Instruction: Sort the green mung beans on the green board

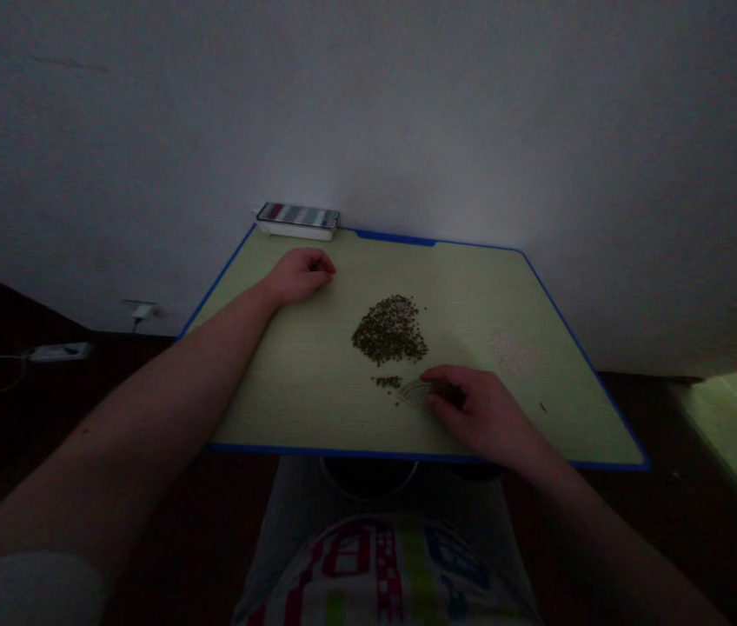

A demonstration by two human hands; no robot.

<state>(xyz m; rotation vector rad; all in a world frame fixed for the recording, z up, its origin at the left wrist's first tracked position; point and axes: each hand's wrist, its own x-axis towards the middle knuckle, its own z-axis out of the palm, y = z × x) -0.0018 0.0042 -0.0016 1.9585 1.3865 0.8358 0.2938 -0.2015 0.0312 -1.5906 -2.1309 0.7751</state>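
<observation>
A pile of small greenish-brown grains (389, 330), pale ones mixed in, lies mid-table. Just in front of it is a small cluster of the same grains (388, 382). My right hand (476, 409) rests near the table's front edge. Its thumb and fingers grip a clear, ribbed, fan-shaped piece (414, 394), whose exact kind I cannot make out; its wide edge faces the small cluster. Left of the pile, my left hand (303, 275) lies on the table with fingers loosely curled and a gap at the thumb. Nothing shows in it.
A pale table (316, 391) with blue edging stands against the wall. A phone (299, 215) lies on a white box (295, 229) at the back left. Pale grains (513, 349) are scattered at the right. Below the front edge sits a dark round container (368, 480).
</observation>
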